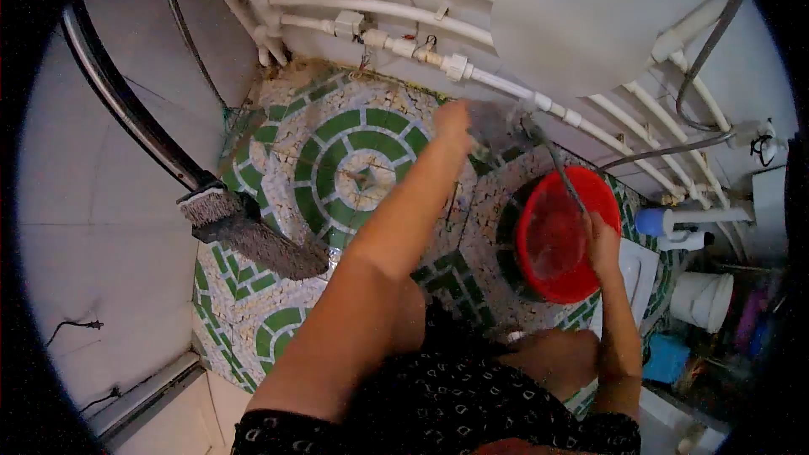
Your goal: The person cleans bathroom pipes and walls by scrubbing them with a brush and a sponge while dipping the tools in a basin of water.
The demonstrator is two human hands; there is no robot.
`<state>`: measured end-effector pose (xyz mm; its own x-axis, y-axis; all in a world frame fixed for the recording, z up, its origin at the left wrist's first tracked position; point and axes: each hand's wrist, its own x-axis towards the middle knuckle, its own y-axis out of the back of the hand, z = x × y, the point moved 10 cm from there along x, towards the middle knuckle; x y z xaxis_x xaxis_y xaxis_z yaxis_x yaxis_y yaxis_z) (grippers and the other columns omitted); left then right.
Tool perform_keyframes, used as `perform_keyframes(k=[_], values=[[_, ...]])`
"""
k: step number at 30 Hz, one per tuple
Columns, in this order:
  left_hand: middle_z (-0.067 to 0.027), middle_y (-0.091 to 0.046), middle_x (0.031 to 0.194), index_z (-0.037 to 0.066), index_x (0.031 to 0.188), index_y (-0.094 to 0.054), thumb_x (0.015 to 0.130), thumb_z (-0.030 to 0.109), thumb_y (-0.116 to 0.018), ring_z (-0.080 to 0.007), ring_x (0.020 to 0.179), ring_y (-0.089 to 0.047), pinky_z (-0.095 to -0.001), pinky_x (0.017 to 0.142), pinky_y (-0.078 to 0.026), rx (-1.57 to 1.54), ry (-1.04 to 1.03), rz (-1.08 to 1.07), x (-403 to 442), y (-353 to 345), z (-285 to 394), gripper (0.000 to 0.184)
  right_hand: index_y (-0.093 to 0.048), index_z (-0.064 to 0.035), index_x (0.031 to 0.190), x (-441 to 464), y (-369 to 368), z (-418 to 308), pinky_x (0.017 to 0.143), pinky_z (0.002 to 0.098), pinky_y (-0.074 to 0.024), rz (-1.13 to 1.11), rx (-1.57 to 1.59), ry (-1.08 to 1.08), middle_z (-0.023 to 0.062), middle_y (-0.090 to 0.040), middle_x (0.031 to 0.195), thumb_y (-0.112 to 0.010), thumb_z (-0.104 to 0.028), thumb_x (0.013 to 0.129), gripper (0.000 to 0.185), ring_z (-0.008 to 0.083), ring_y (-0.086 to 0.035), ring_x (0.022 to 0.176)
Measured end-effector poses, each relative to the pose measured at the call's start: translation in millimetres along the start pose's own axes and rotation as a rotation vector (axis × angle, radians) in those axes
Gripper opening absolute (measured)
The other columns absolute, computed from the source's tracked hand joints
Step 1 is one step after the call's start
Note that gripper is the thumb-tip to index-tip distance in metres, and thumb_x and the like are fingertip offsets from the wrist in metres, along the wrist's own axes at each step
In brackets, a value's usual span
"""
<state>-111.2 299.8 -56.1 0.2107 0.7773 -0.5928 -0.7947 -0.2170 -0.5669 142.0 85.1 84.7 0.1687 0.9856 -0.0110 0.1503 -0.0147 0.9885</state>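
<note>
1. Basin, red, on patterned tile floor, right of centre in view; cloudy pale contents inside, surface blurry, so can't tell exactly what.
2. R hand at basin's right-side rim, fingers curled in; basin's bowl lies just to the left of it.
3. Grey hose runs from nr the wall over basin's upper edge & down to R hand's fingers. Can't tell if that hand grips hose, rim or both.
4. L hand, arm stretched fwd, is up-left of basin & well apart from it, low over floor nr the wall pipes.
5. Blurred grey thing is right by L hand's fingertips, btwn that hand & hose's upper end. Fingers too smeared: can't tell if they're closed on it or just beside it.
6. Mop w/ shaggy grey head & metal pole stands on the left, tilted, well apart from L hand; L forearm passes nr its head.
7. White bucket, blue tub & blue cup-like item sit to the right, past R hand.
</note>
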Motion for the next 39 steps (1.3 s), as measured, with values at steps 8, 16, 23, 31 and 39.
perform_keyframes(k=[8, 16, 23, 31, 39], values=[[-0.0077, -0.057, 0.08, -0.006, 0.093, -0.057, 0.078, 0.038, -0.063, -0.0142, 0.067, -0.049, -0.0318, 0.056, -0.04, 0.296, -0.436, 0.174, 84.0, 24.3, 29.4, 0.047, -0.053, 0.001, 0.087, -62.4, -12.0, 37.4, 0.05, 0.0314, -0.0346, -0.027, 0.379, -0.138, 0.0086, -0.045, 0.058, -0.039, -0.026, 0.094, 0.031, 0.0166, -0.04, 0.051], [-0.0063, -0.056, 0.07, -0.005, 0.079, -0.058, 0.08, 0.041, -0.061, -0.0121, 0.059, -0.047, -0.0289, 0.049, -0.037, 0.36, -0.437, 0.169, 57.3, 3.7, 56.3, 0.045, -0.055, -0.0008, 0.085, -87.6, -11.3, 42.6, 0.045, 0.026, -0.0259, -0.234, 0.403, -0.353, 0.0, -0.037, 0.054, -0.039, -0.03, 0.095, 0.035, 0.0075, -0.032, 0.05], [-0.0119, -0.061, 0.075, -0.01, 0.085, -0.06, 0.081, 0.039, -0.06, -0.0168, 0.069, -0.054, -0.0325, 0.062, -0.043, 0.388, -0.515, 0.16, 59.3, -5.0, 65.7, 0.049, -0.055, -0.0005, 0.081, -89.2, -10.0, 38.0, 0.045, 0.0273, -0.0258, -0.2, 0.389, -0.286, 0.0014, -0.039, 0.053, -0.04, -0.033, 0.094, 0.038, 0.0095, -0.033, 0.049], [-0.0162, -0.061, 0.088, -0.011, 0.092, -0.059, 0.08, 0.036, -0.062, -0.0195, 0.078, -0.056, -0.0343, 0.067, -0.044, 0.3, -0.422, 0.205, 93.6, 0.6, 57.3, 0.049, -0.054, 0.0004, 0.081, -74.3, -14.2, 42.5, 0.044, 0.0287, -0.0247, -0.176, 0.355, -0.255, 0.0033, -0.037, 0.051, -0.039, -0.03, 0.094, 0.037, 0.0104, -0.032, 0.047], [-0.012, -0.06, 0.086, -0.006, 0.091, -0.06, 0.076, 0.037, -0.066, -0.0182, 0.075, -0.055, -0.0325, 0.065, -0.044, 0.39, -0.389, 0.072, 69.7, -10.9, 62.7, 0.046, -0.054, 0.0021, 0.087, -63.4, 6.9, 8.7, 0.052, 0.031, -0.0339, -0.166, 0.369, -0.257, 0.0095, -0.046, 0.06, -0.041, -0.023, 0.093, 0.029, 0.0161, -0.043, 0.055]])
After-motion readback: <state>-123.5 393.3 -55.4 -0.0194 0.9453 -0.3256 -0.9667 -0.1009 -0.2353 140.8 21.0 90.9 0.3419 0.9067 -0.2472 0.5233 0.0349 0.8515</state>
